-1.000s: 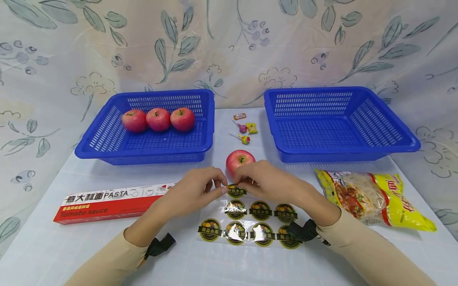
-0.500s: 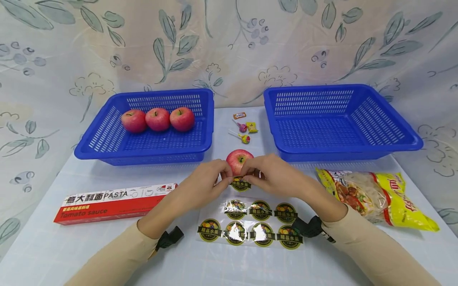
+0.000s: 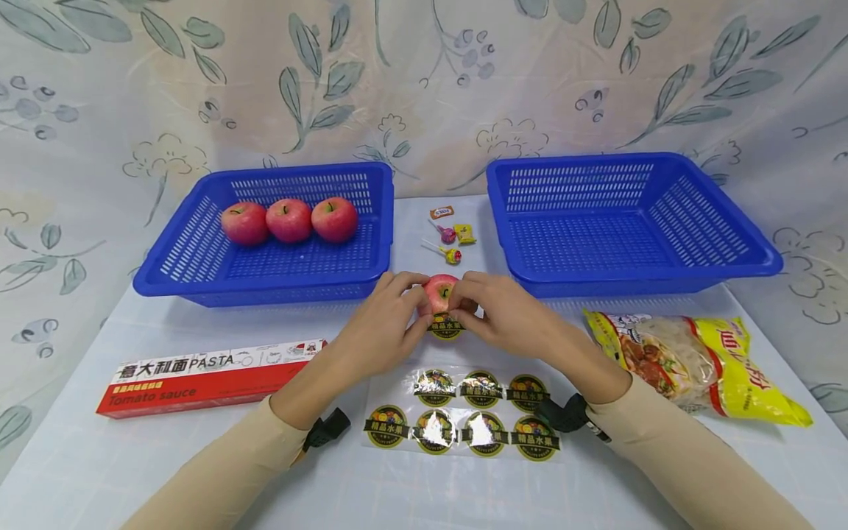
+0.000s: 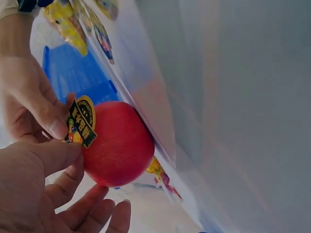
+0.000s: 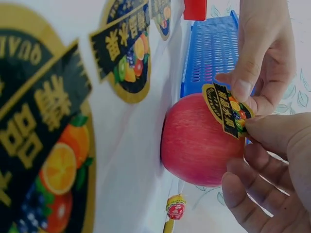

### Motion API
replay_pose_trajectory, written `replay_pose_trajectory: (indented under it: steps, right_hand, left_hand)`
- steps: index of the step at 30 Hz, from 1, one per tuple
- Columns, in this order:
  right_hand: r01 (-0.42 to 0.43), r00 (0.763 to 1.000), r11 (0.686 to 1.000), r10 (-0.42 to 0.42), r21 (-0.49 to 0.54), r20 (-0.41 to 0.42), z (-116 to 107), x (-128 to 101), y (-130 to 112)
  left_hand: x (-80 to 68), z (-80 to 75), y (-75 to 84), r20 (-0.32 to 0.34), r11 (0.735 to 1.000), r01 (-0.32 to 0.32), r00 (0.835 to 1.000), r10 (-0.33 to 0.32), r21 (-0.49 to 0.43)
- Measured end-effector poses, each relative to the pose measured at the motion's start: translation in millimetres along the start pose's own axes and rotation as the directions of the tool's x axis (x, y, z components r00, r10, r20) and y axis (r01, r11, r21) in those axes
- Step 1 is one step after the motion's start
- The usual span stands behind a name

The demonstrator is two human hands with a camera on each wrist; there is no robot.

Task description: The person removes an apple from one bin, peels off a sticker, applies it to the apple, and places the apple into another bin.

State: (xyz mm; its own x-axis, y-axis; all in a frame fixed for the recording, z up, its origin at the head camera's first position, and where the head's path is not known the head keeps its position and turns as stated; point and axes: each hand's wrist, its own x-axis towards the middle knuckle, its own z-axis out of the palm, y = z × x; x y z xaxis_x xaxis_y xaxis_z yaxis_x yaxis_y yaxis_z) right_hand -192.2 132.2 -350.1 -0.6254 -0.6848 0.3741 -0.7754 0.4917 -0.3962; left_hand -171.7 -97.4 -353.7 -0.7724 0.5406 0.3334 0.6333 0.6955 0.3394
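Both hands pinch one round black-and-gold fruit sticker [image 3: 446, 326] by its opposite edges and hold it against the near side of a red apple [image 3: 437, 289] standing on the table between two baskets. My left hand [image 3: 419, 318] grips the sticker's left edge and my right hand [image 3: 467, 316] its right edge. In the left wrist view the sticker [image 4: 81, 121] lies on the apple [image 4: 119, 145] between thumb and finger. The right wrist view shows the sticker [image 5: 228, 109] partly stuck to the apple [image 5: 199, 145]. A clear sheet [image 3: 464, 408] with several more stickers lies near me.
A blue basket [image 3: 199, 258] at the left holds three red apples [image 3: 288, 219]. An empty blue basket [image 3: 702, 213] stands at the right. Wrapped candies and lollipops [image 3: 450, 235] lie between them. A red pasta box [image 3: 205, 375] lies left, a yellow noodle bag [image 3: 695, 361] right.
Both hands lifted the sticker from the top of the sheet and carried it away from me to the apple, where it now touches the fruit's near side.
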Motion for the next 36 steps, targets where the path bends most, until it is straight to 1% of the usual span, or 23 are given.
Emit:
replay_pose_trajectory:
  steps: [4,8,14,19,22,24,26,30,33,36]
  right_hand:
    - [-0.03,0.999,0.999,0.03,0.012,-0.021,2,0,0]
    - [-0.054,0.998,0.998,0.054,0.014,-0.019,2,1,0]
    - [-0.094,0.995,0.995,0.094,0.04,-0.014,3,1,0]
    - [-0.083,0.995,0.996,0.084,0.024,-0.046,6,0,4]
    - [-0.084,0.995,0.996,0.085,0.022,-0.05,7,-1,6]
    - [-0.096,0.994,0.995,0.097,0.026,-0.039,6,-3,7]
    - [-0.115,0.993,0.993,0.115,0.039,-0.013,5,-5,8]
    - [-0.141,0.988,0.989,0.137,0.042,0.071,2,-7,11]
    - [-0.128,0.986,0.992,0.125,0.021,0.11,2,-6,12]
    - [-0.097,0.99,0.995,0.096,0.008,0.108,1,-4,13]
  left_hand:
    - [2.6,-0.1,-1.5,0.004,1.0,0.011,1.0,-0.011,0.015]
    - [4.6,-1.6,-1.8,0.008,1.0,0.015,1.0,-0.015,0.012]
    - [6.6,-0.5,-3.2,-0.013,0.999,0.026,1.0,-0.027,-0.04]
    - [8.9,2.0,-2.6,-0.048,0.997,0.022,0.999,-0.026,-0.077]
    - [10.3,3.2,-3.1,-0.055,0.995,0.015,0.998,-0.02,-0.098]
    - [11.1,4.0,-3.8,-0.043,0.994,0.018,0.999,-0.023,-0.104]
    - [11.2,4.4,-4.6,-0.017,0.994,0.03,0.999,-0.032,-0.107]
    - [10.3,4.5,-6.6,0.042,0.993,0.06,0.998,-0.056,-0.103]
    - [9.9,3.7,-7.3,0.074,0.993,0.076,0.995,-0.069,-0.092]
    - [10.5,2.8,-7.2,0.101,0.994,0.082,0.992,-0.074,-0.076]
